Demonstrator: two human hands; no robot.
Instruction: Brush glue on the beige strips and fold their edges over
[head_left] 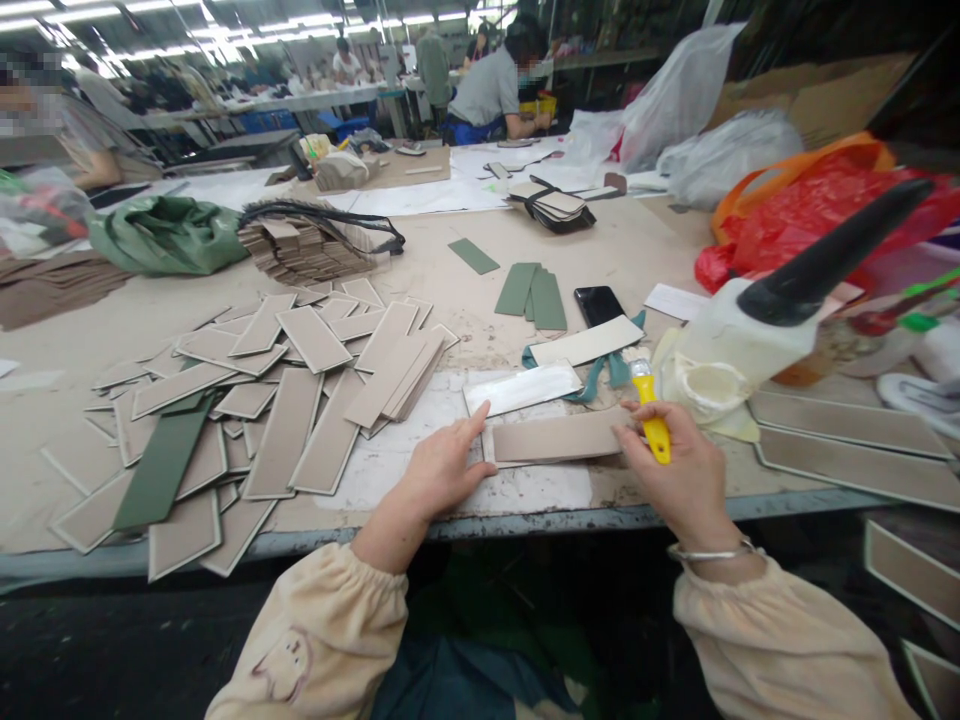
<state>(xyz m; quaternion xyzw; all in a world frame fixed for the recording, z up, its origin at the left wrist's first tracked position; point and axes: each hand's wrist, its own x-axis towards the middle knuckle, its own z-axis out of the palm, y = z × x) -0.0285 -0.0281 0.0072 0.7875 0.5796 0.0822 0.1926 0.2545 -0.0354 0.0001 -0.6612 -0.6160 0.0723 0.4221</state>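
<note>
A beige rectangular panel (pixel 562 438) with a pale border lies in front of me near the table edge. My left hand (pixel 446 465) is at its left end, thumb and forefinger stretched apart and touching it. My right hand (pixel 679 460) is closed around a small yellow-handled brush (pixel 655 420), bristle end pointing away from me. Its fingertips also touch the panel's right end. Just beyond is a shiny white strip (pixel 525 387). Behind that, a cream strip (pixel 589 341) rests on teal scraps.
At left spreads a loose heap of beige panels (pixel 281 430) with a green piece (pixel 165 465) on top. A white plastic container (pixel 720 350) with a black spout stands right, beside more panels (pixel 855 460). Green pieces (pixel 531 294) and a black phone (pixel 598 304) lie farther back. Other people work beyond.
</note>
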